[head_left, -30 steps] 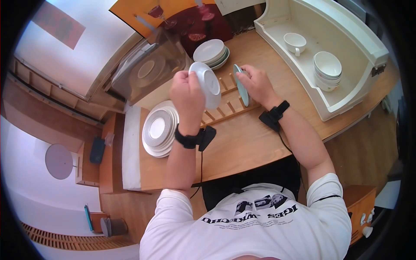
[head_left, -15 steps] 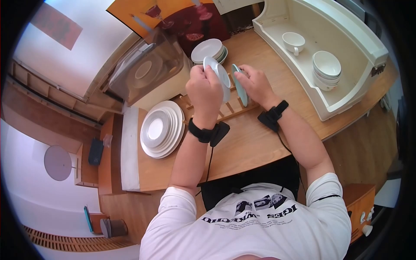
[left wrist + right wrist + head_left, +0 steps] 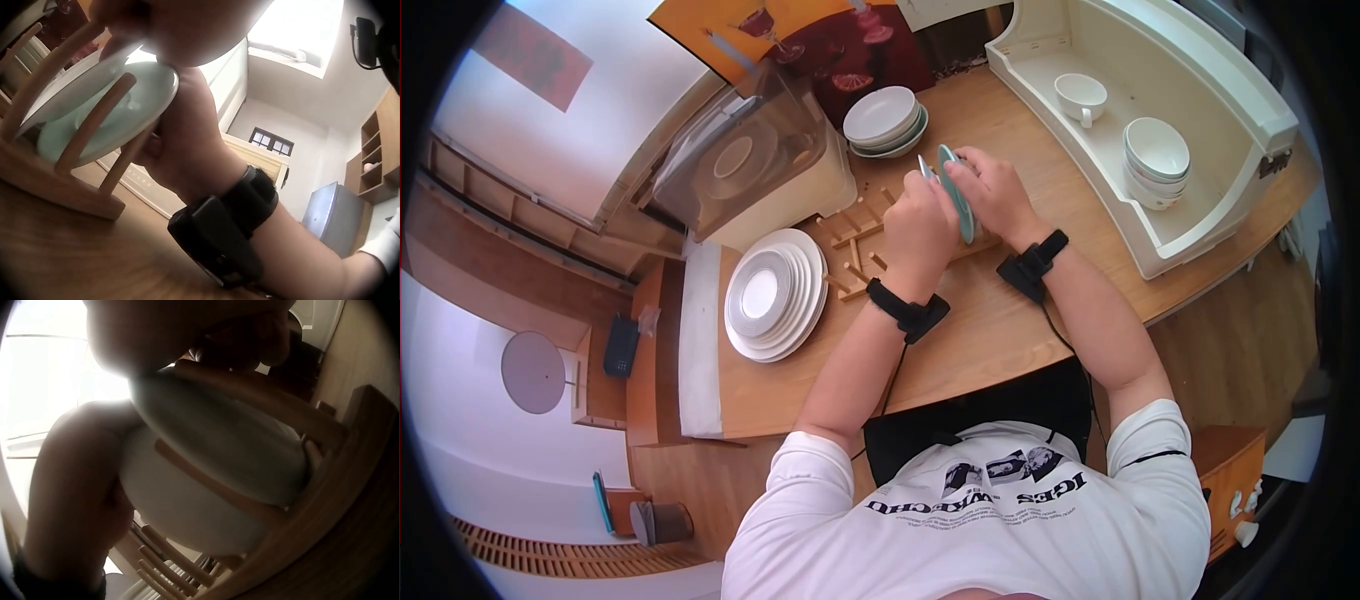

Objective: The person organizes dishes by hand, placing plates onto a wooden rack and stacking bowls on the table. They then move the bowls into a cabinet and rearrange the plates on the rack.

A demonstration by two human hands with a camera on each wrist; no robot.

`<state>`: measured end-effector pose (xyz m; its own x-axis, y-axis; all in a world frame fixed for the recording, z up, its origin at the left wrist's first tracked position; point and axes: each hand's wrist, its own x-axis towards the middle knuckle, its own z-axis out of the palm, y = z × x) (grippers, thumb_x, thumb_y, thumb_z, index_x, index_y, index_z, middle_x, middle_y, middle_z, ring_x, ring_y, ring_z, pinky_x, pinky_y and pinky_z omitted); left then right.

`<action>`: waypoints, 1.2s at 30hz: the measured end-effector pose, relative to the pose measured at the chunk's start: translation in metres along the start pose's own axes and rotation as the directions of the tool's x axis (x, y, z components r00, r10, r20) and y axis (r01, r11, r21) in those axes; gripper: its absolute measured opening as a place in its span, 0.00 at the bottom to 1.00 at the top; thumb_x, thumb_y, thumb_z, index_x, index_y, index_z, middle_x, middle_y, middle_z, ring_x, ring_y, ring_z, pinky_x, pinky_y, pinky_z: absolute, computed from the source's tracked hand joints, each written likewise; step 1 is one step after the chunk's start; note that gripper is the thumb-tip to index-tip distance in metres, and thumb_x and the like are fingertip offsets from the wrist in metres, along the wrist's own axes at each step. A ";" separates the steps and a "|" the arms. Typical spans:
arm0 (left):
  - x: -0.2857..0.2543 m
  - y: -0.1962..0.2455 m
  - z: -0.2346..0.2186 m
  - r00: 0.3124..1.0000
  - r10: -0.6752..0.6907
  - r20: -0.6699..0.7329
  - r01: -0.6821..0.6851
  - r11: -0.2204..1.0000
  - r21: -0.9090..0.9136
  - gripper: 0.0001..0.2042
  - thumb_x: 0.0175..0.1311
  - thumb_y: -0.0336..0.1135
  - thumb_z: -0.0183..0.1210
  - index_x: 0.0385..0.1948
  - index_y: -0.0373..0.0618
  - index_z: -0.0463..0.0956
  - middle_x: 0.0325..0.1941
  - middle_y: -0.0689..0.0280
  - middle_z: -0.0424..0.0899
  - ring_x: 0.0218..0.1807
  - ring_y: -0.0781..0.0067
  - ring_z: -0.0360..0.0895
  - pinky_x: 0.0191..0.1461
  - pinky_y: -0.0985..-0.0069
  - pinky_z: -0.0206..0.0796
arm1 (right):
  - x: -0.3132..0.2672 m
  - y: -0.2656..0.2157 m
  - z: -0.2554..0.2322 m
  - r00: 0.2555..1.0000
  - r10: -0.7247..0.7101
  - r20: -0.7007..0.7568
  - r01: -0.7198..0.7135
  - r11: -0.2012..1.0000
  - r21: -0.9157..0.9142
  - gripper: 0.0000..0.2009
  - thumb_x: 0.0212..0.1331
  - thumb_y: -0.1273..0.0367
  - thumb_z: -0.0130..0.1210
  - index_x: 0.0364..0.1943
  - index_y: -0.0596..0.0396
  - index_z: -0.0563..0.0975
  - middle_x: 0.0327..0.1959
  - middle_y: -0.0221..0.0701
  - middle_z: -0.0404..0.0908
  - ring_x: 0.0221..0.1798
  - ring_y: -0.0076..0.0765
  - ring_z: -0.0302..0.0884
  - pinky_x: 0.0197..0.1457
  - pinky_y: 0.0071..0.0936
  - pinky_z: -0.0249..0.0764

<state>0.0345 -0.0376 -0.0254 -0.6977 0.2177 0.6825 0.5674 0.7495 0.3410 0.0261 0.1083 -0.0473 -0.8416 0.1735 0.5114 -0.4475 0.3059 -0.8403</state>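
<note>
In the head view my left hand (image 3: 922, 232) grips a small white plate (image 3: 925, 170), of which only a thin edge shows past the fingers. My right hand (image 3: 998, 198) holds a pale green plate (image 3: 956, 195) on edge, fingers and thumb on its upper rim. The two plates stand nearly upright, side by side, at the right end of a wooden peg rack (image 3: 849, 243). From the left wrist, the green plate (image 3: 128, 109) and white plate (image 3: 69, 94) appear among the pegs, low by the rack's base rail (image 3: 59, 190).
Left of the rack lies a stack of white plates (image 3: 762, 296). Behind it are stacked bowls (image 3: 882, 118) and a clear-lidded box (image 3: 750, 160). At right, a cream open-fronted container (image 3: 1122, 205) holds a white cup (image 3: 1081, 98) and a stack of bowls (image 3: 1156, 150).
My left hand has carried the white plate rightward and down to the rack, turning it edge-on beside the green plate. The right hand has stayed in place on the green plate.
</note>
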 end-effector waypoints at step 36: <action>-0.075 -0.132 -0.217 0.969 0.203 0.140 -0.246 0.812 0.529 0.02 0.68 0.25 0.63 0.37 0.37 0.81 0.26 0.55 0.82 0.31 0.49 0.79 0.38 0.56 0.69 | 0.001 0.007 0.007 1.000 0.023 -0.012 -0.023 1.000 0.016 0.23 0.72 0.54 0.57 0.49 0.64 0.83 0.28 0.43 0.84 0.31 0.39 0.83 0.38 0.36 0.77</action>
<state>0.1067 -0.2884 0.0186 -0.6225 0.4502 0.6402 0.4015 0.8858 -0.2326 0.0200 0.1044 -0.0537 -0.8480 0.1922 0.4939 -0.4328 0.2869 -0.8547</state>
